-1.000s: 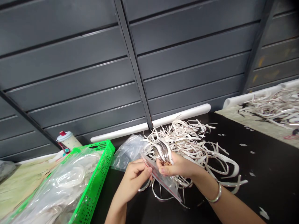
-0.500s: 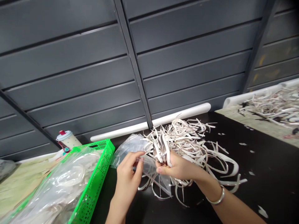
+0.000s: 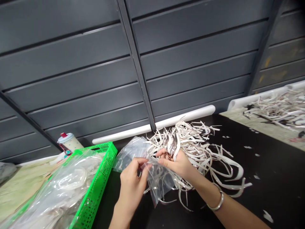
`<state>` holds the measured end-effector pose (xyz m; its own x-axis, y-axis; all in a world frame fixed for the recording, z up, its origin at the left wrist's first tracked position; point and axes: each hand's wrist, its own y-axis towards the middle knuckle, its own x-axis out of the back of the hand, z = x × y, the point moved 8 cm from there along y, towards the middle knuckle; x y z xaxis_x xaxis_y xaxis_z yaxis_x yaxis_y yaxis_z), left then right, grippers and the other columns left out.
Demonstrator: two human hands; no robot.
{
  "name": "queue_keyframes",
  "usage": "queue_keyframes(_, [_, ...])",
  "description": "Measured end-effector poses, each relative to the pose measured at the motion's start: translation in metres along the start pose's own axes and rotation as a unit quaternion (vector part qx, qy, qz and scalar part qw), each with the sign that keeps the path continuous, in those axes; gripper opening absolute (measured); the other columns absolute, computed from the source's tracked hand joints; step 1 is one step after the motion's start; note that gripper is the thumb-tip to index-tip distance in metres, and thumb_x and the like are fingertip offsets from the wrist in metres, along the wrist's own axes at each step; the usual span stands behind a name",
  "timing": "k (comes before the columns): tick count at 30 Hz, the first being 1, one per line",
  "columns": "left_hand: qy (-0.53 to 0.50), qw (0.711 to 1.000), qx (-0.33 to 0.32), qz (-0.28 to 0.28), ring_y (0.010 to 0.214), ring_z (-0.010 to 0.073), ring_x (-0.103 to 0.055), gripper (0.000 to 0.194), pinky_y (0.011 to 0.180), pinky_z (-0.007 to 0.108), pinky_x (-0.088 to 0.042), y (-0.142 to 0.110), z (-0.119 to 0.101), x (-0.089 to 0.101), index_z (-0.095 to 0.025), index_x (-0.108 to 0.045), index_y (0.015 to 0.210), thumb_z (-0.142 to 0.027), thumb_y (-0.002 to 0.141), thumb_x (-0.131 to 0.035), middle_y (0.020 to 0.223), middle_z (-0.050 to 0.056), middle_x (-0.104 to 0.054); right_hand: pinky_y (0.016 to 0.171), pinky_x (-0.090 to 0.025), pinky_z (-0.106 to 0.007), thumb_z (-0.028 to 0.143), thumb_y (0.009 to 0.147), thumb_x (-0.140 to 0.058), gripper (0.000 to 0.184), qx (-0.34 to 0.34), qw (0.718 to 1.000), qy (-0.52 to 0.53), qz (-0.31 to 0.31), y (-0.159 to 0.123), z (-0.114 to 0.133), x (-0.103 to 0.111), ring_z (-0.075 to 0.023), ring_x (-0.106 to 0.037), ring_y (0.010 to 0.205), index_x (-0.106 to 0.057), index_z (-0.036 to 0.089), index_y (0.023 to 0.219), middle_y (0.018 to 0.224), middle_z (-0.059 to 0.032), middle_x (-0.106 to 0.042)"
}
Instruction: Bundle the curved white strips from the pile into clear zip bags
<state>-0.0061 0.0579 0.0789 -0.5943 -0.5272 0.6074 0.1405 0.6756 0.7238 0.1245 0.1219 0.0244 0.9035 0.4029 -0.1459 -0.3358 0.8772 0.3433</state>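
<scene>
My left hand (image 3: 133, 176) pinches the edge of a clear plastic bag (image 3: 160, 183), which hangs down between my two hands. In my right hand (image 3: 177, 163) is a bundle of curved white and shiny brown strips (image 3: 172, 144), with the fingers closed round its lower end. The right thumb and fingertips are at the bag's upper edge; whether they grip it I cannot tell. Right behind the hands lies a tangled pile of the same kind of strips (image 3: 197, 149). More clear bags (image 3: 133, 149) lie flat behind my left hand.
A green plastic basket (image 3: 95, 187) on the left holds filled clear bags (image 3: 69, 181). Behind it stands a cup with a red-topped lid (image 3: 69, 141). A white roll (image 3: 190, 114) runs along the grey wall. White scraps (image 3: 268, 216) dot the black table (image 3: 238, 210); another strip pile (image 3: 283, 106) is far right.
My right hand has tilted the strip bundle and brought its fingertips to the bag's edge. The bag now hangs more spread out below the hands. My left hand has barely moved.
</scene>
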Motion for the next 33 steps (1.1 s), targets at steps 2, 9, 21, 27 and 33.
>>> queue_keyframes(2, [-0.014, 1.0, -0.01, 0.019, 0.058, 0.0094, -0.06, 0.004, 0.056, 0.017, -0.046, -0.001, -0.004, -0.005, -0.02, -0.057, 0.084, -0.018, 0.081, -0.059, 0.069, -0.004, -0.064, 0.05, -0.037, -0.022, 0.024, 0.07, -0.069, 0.02, -0.006, 1.0, -0.002, -0.01, -0.001, -0.003, -0.002, -0.0085, -0.043, 0.053, -0.063, 0.015, 0.087, 0.063, 0.0037, -0.05])
queue_keyframes(9, [-0.041, 0.998, -0.018, 0.043, 0.06, 0.0087, -0.06, 0.007, 0.057, 0.017, -0.046, -0.001, -0.011, -0.011, -0.02, -0.057, 0.086, -0.015, 0.082, -0.058, 0.071, -0.004, -0.064, 0.06, -0.043, -0.024, 0.022, 0.071, -0.067, 0.011, -0.017, 1.0, 0.003, 0.005, -0.003, -0.001, -0.008, -0.0113, -0.052, 0.062, -0.064, 0.015, 0.078, 0.066, 0.002, -0.056])
queue_keyframes(21, [-0.048, 0.995, -0.023, 0.079, 0.063, 0.0119, -0.059, 0.008, 0.059, 0.022, -0.047, -0.003, -0.012, -0.015, -0.02, -0.055, 0.093, -0.019, 0.085, -0.052, 0.077, 0.0, -0.063, 0.057, -0.042, -0.024, 0.026, 0.078, -0.058, 0.012, 0.019, 0.997, -0.078, 0.015, 0.003, 0.005, -0.001, -0.0118, -0.049, 0.058, -0.06, 0.016, 0.073, 0.062, 0.0017, -0.053])
queue_keyframes(27, [-0.051, 0.988, 0.011, 0.144, 0.06, 0.0111, -0.055, 0.013, 0.057, 0.021, -0.043, 0.002, 0.003, -0.01, -0.02, -0.061, 0.079, -0.018, 0.085, -0.049, 0.07, -0.001, -0.06, 0.052, -0.033, -0.026, 0.036, 0.078, -0.057, 0.032, -0.015, 0.942, -0.326, -0.077, 0.015, -0.003, 0.05, -0.0115, -0.039, 0.051, -0.047, 0.017, 0.054, 0.05, 0.003, -0.039])
queue_keyframes(33, [-0.043, 0.971, 0.07, 0.223, 0.058, 0.0113, -0.059, 0.011, 0.056, 0.021, -0.046, 0.004, 0.028, -0.009, -0.021, -0.068, 0.085, -0.019, 0.076, -0.063, 0.073, -0.001, -0.065, 0.053, -0.031, -0.024, 0.035, 0.081, -0.054, 0.017, -0.007, 0.973, -0.219, -0.067, 0.019, -0.007, 0.056, -0.0109, -0.037, 0.052, -0.056, 0.018, 0.087, 0.058, 0.0053, -0.04])
